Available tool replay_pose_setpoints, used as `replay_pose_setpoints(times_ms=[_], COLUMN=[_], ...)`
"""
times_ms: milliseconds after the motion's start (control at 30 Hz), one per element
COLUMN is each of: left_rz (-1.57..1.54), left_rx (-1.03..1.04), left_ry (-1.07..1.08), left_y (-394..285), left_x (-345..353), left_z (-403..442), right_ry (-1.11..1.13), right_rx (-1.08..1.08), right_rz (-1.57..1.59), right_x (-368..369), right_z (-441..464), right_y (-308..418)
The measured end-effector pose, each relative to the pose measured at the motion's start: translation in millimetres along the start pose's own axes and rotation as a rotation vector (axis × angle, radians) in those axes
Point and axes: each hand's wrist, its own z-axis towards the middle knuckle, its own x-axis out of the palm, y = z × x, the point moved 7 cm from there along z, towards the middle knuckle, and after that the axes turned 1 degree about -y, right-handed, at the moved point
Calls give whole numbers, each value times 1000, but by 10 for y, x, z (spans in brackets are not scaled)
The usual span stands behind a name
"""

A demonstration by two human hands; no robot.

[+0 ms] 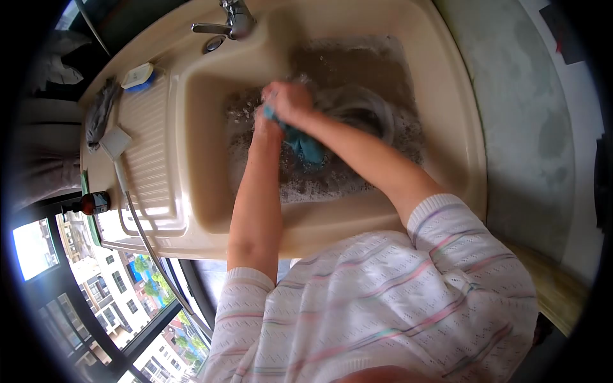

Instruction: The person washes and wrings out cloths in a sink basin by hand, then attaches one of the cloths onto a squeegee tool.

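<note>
head view: clamping teal cloth (307, 149) between left hand (271, 127) and right hand (289, 102) inside sink (458, 134); seemingly wetted; mid-scrub, unrinsed

A white knit top (357, 319) clothes the person, its fabric patterned with small openwork dashes. Thin stripes (440, 305) in pink, muted purple and green cross the body and short sleeves (472, 242), which end in ribbed cuffs (434, 207).

Left hand (269, 126) and right hand (290, 103) clutch 1 blue cloth (306, 148)
Upper middle of frame, over murky water (357, 67) in a sink (456, 121); tap (239, 20) at top, bottle (96, 203) at left.
</note>
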Motion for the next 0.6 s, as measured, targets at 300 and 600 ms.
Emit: replay_pose_setpoints(times_ms=[300, 600], left_rz=[690, 1401], left_rx=[165, 84], left_ry=[-356, -167], left_y=[-357, -32], left_x=[-73, 87], left_z=[-226, -251], right_ry=[116, 371], right_rx=[178, 464], right_rz=[-210, -97], right_x=[-681, -835], right_z=[-341, -238], right_y=[-1963, -1722])
